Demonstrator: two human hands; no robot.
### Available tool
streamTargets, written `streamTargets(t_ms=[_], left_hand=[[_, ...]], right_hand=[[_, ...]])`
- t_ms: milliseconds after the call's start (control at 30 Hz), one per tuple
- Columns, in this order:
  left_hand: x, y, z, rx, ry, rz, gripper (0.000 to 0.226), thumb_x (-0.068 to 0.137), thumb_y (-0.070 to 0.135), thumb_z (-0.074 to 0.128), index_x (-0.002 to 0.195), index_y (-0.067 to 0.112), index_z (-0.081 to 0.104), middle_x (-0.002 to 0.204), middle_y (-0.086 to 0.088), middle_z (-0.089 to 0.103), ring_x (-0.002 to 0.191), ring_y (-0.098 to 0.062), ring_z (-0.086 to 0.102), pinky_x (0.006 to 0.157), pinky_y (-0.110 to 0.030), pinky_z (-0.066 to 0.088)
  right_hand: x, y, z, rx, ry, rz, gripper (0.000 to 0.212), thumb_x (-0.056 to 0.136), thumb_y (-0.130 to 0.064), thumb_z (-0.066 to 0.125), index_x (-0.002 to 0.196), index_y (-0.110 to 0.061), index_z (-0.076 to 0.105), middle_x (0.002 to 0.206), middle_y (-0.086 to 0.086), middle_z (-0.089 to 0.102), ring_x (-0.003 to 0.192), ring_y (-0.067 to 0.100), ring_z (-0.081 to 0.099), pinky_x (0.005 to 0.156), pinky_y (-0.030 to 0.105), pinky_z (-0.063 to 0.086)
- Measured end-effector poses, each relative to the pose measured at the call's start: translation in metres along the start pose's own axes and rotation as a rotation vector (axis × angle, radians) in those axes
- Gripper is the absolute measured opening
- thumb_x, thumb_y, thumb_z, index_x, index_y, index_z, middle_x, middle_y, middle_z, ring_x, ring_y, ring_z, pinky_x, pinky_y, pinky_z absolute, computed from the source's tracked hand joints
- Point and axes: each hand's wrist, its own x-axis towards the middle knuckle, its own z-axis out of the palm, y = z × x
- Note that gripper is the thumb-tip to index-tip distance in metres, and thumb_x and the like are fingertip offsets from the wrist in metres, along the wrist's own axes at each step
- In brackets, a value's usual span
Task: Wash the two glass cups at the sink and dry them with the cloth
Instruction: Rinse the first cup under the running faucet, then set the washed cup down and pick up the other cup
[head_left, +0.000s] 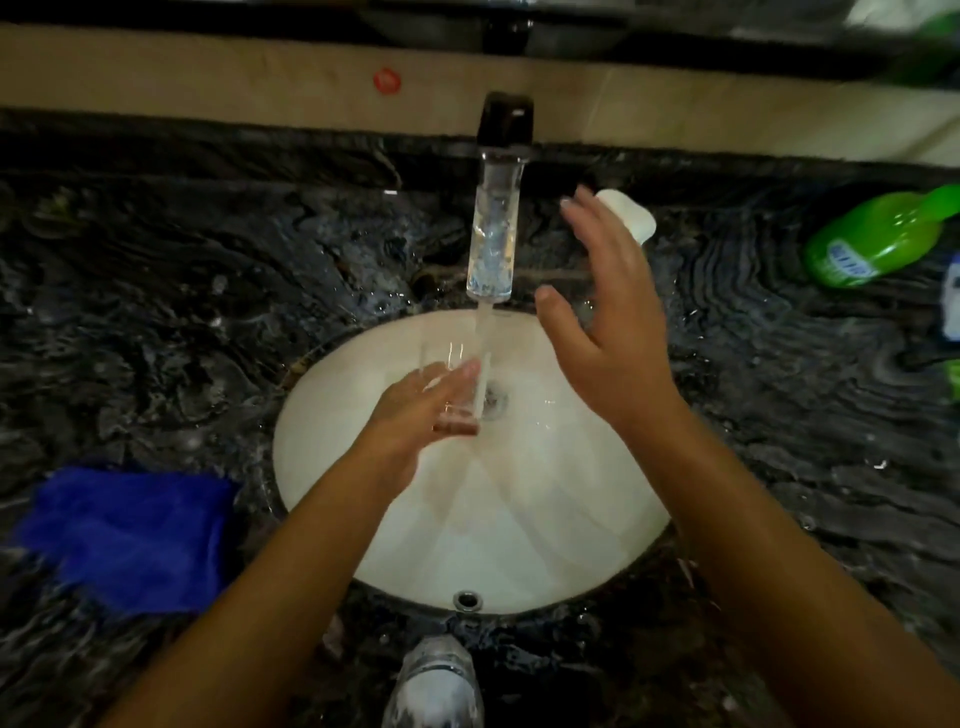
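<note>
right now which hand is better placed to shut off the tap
Right hand: it is open and raised beside the faucet, while the left hand holds the glass cup under the stream.

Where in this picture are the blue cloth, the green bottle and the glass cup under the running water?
blue cloth (130, 535): head view, middle of its folded surface.
green bottle (872, 241): head view, middle of its body.
glass cup (449, 374): head view, clear wall above the left hand (415, 415).
</note>
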Motion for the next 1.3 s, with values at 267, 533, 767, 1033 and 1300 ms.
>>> streamTargets(t_ms=[267,533,767,1033,1300], left_hand=[[-0.025,-0.004,-0.017,0.316,0.136,0.357,0.064,0.072,0.021,0.093,0.126,0.019,0.058,0.113,0.001,0.068,0.102,-0.01,0.065,0.081,-0.019,0.051],[-0.051,-0.009,-0.047,0.447,0.194,0.59,0.084,0.062,0.044,0.092,0.134,0.032,0.049,0.119,0.021,0.065,0.115,-0.002,0.063,0.102,-0.031,0.05],[-0.086,-0.014,-0.081,0.436,0.138,0.629,0.089,0.056,0.054,0.086,0.132,0.031,0.047,0.124,0.01,0.066,0.117,-0.009,0.064,0.108,-0.039,0.05],[-0.122,-0.037,-0.109,0.399,0.164,0.622,0.084,0.058,0.052,0.084,0.129,0.027,0.048,0.122,0.012,0.067,0.109,0.002,0.066,0.098,-0.023,0.052],[-0.153,-0.076,-0.122,0.487,0.314,0.674,0.077,0.067,0.04,0.093,0.13,0.034,0.049,0.126,0.007,0.065,0.116,-0.006,0.062,0.096,-0.013,0.046]], right_hand=[[0.046,-0.033,0.001,-0.199,-0.081,-0.122,0.07,0.097,-0.026,0.059,0.16,-0.01,0.031,0.17,0.008,0.025,0.157,0.025,0.021,0.127,0.028,0.013],[0.035,-0.027,0.009,-0.334,-0.174,-0.112,0.076,0.097,-0.037,0.057,0.163,-0.019,0.023,0.172,0.001,0.019,0.157,0.023,0.022,0.123,0.05,0.03],[0.016,-0.033,0.022,-0.454,-0.23,-0.058,0.081,0.093,-0.036,0.062,0.162,-0.014,0.024,0.172,0.007,0.018,0.153,0.029,0.031,0.12,0.049,0.034],[0.007,-0.042,0.023,-0.415,-0.227,-0.018,0.082,0.094,-0.034,0.064,0.163,-0.017,0.021,0.173,0.003,0.012,0.144,0.03,0.043,0.101,0.044,0.052],[-0.139,0.016,0.006,-0.519,-0.509,0.044,0.071,0.099,-0.05,0.042,0.162,-0.021,0.025,0.171,0.007,0.021,0.154,0.033,0.028,0.118,0.053,0.038]])
